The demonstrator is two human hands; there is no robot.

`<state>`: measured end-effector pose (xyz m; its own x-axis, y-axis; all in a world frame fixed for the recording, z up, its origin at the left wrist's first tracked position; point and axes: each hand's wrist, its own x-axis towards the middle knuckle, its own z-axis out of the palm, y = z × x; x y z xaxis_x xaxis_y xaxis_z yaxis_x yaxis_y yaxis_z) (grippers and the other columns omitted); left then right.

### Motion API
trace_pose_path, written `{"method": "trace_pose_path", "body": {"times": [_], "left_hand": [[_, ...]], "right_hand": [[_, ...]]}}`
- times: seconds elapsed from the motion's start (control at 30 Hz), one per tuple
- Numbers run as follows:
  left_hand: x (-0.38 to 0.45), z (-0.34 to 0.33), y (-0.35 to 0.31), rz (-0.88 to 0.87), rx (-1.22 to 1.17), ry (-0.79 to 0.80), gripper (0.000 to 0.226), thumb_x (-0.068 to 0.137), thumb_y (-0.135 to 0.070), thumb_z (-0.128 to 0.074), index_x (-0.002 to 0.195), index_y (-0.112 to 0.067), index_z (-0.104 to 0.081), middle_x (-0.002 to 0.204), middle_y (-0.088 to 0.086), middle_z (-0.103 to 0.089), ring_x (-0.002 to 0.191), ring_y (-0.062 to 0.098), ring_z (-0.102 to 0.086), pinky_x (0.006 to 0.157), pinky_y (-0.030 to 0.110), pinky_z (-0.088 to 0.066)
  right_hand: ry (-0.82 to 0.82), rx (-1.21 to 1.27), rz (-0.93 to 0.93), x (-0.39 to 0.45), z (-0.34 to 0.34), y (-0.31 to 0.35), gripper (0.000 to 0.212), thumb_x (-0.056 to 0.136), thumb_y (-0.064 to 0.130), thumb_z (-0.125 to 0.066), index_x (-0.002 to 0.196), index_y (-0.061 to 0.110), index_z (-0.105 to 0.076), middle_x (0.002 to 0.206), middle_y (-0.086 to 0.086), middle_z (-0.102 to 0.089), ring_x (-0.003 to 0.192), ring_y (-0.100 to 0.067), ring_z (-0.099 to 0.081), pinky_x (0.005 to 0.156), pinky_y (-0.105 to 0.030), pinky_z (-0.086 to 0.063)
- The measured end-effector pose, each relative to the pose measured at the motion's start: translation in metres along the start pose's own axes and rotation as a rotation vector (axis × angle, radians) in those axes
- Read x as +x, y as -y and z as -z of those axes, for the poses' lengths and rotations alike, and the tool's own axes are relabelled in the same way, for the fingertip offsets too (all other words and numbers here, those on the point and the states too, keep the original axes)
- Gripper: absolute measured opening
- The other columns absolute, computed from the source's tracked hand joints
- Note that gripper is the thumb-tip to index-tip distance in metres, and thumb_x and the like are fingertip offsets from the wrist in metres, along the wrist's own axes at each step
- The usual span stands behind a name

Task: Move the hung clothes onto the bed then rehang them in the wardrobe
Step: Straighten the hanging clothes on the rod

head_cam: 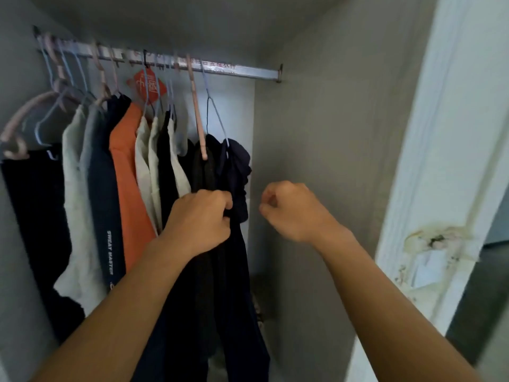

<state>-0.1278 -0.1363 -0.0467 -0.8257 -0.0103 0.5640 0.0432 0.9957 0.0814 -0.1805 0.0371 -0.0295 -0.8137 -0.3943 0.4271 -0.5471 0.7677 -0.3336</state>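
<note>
Hung clothes (154, 172) crowd the left half of a wardrobe rail (170, 60), where the left hand (201, 219) grips a fold of a dark garment (217, 260) at the right end of the row. The right hand (289, 209), just to the right of that garment and apart from it, is clenched with its fingers curled on nothing. The dark garment hangs long beneath a pink hanger (197, 111) and a thin blue wire hanger (214, 106). Further left hang pale garments, an orange garment (132, 183) and a navy piece printed with white lettering (108, 252); at the far left sit bare pink and wire hangers over a black garment. A red tag (147, 82) hangs behind the hooks. The grey wardrobe wall (325, 161) stands bare to the right, beside a worn white door frame (440, 188).
</note>
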Motion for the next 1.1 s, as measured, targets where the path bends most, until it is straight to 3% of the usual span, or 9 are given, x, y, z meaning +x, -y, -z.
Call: {"method": "trace_pose_path", "body": {"times": [0.1,0.27,0.43,0.67,0.87,1.0,1.1], "left_hand": [[-0.018,0.003,-0.001,-0.074,-0.094,0.11,0.04,0.09,-0.03,-0.066,0.128,-0.03,-0.056,0.115,-0.005,-0.065,0.105,0.02,-0.062,0.078,0.031,-0.047],[-0.061,0.002,-0.008,-0.208,-0.307,0.214,0.044,0.086,-0.033,-0.071,0.128,-0.033,-0.056,0.121,-0.007,-0.063,0.113,0.014,-0.059,0.095,0.04,-0.049],[-0.112,-0.009,-0.033,-0.336,-0.428,0.189,0.038,0.09,-0.022,-0.066,0.126,-0.032,-0.057,0.116,-0.01,-0.063,0.109,0.015,-0.058,0.091,0.038,-0.05],[-0.168,-0.01,-0.112,-0.557,-0.521,0.45,0.043,0.09,-0.031,-0.069,0.13,-0.038,-0.055,0.125,-0.01,-0.062,0.111,0.012,-0.06,0.091,0.03,-0.051],[-0.224,0.003,-0.203,-0.801,-0.547,0.549,0.044,0.09,-0.033,-0.068,0.132,-0.037,-0.053,0.128,-0.01,-0.062,0.112,0.01,-0.061,0.086,0.021,-0.046],[-0.271,0.026,-0.271,-0.949,-0.594,0.585,0.045,0.091,-0.033,-0.068,0.134,-0.035,-0.053,0.129,-0.01,-0.062,0.113,0.012,-0.061,0.094,0.028,-0.05],[-0.313,0.044,-0.323,-1.066,-0.614,0.589,0.047,0.089,-0.036,-0.07,0.133,-0.039,-0.052,0.131,-0.01,-0.061,0.114,0.011,-0.061,0.097,0.031,-0.05]], "right_hand": [[0.053,-0.059,-0.037,-0.038,0.006,-0.005,0.024,0.085,0.039,-0.058,0.105,0.027,-0.066,0.106,-0.001,-0.068,0.102,-0.027,-0.063,0.089,-0.04,-0.053],[0.09,-0.105,-0.123,-0.12,0.006,0.004,0.037,0.088,0.043,-0.063,0.122,0.03,-0.062,0.119,0.006,-0.065,0.11,-0.017,-0.06,0.093,-0.036,-0.051],[0.09,-0.151,-0.285,-0.206,0.002,0.013,0.035,0.092,0.032,-0.064,0.126,0.032,-0.058,0.126,0.011,-0.06,0.113,-0.012,-0.057,0.095,-0.031,-0.049],[0.058,-0.227,-0.59,-0.325,0.023,0.02,0.031,0.092,0.038,-0.061,0.123,0.034,-0.058,0.117,0.012,-0.062,0.1,-0.009,-0.06,0.09,-0.034,-0.055],[-0.007,-0.284,-0.817,-0.436,0.059,0.033,0.029,0.095,0.031,-0.06,0.123,0.031,-0.058,0.125,0.01,-0.059,0.111,-0.01,-0.055,0.094,-0.025,-0.046],[-0.07,-0.339,-0.989,-0.516,0.093,0.04,0.031,0.096,0.037,-0.059,0.126,0.034,-0.054,0.131,0.013,-0.056,0.117,-0.011,-0.052,0.098,-0.028,-0.042],[-0.112,-0.415,-1.101,-0.581,0.117,0.048,0.03,0.095,0.041,-0.056,0.125,0.037,-0.053,0.127,0.015,-0.056,0.116,-0.01,-0.052,0.09,-0.026,-0.041]]}}
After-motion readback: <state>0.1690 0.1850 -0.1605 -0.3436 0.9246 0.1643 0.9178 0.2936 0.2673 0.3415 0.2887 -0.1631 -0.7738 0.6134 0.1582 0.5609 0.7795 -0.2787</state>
